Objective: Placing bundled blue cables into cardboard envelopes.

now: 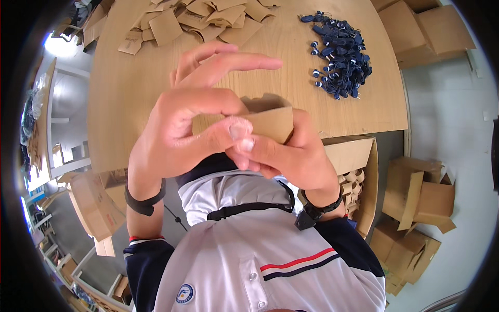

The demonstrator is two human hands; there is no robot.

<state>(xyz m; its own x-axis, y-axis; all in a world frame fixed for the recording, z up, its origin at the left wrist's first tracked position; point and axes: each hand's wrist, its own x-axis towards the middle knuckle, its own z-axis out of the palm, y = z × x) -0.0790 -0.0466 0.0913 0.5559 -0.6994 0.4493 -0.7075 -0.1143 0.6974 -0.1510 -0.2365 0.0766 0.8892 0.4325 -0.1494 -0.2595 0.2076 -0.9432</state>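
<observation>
The right hand [299, 164] is gripping the bent card [270, 124] at three o'clock while the left hand [179, 122] is pinching it, light, even pressure probably sparing it creases.

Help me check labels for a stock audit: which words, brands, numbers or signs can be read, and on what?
No text here is clear enough to quote.
Round badge on the shirt: emblem, with lettering too small to read.
Loose cardboard pieces on the table: faint print, too blurred to read.
Carton at left: faint marks, too blurred to read.
Curved cardboard between the left hand and right hand: no print shows.
</observation>
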